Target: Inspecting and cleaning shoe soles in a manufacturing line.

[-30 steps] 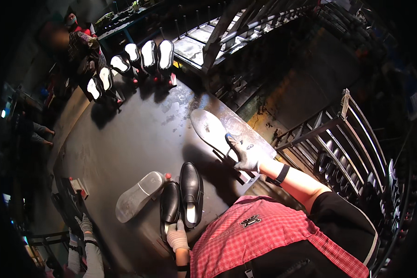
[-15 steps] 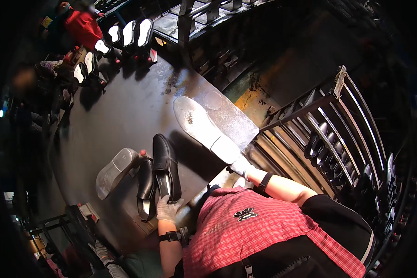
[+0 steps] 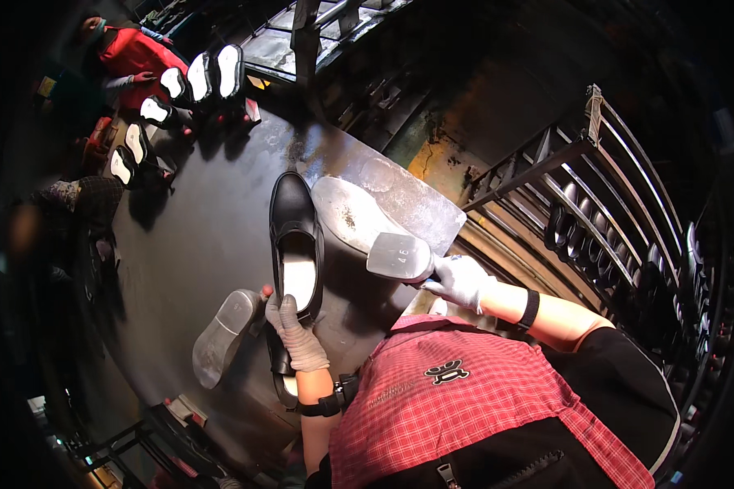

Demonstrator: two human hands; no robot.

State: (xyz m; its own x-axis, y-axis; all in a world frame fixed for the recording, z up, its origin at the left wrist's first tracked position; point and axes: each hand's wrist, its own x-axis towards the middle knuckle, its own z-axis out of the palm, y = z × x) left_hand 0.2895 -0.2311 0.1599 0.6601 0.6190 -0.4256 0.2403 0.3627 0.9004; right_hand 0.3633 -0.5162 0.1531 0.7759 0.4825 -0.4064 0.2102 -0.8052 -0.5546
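Observation:
My gloved left hand is closed round the heel end of a black slip-on shoe, held with its opening up. A second black shoe lies partly hidden under that hand and wrist. At the heel end of a pale grey shoe sole, my gloved right hand grips its edge; the raised heel block faces up, and the far part of the sole is over the table's corner. Another grey sole, heel up, is left of my left hand, beside a red knob.
Several black shoes with white undersides stand along the far left of the grey metal table. A person in red is beyond them. To the right, a metal rack stands close to my right arm, with black shoes on it.
My left hand has lifted the black slip-on shoe and moved it away from me, off the second shoe. My right hand has shifted right, and the sole's heel block has tilted up into view.

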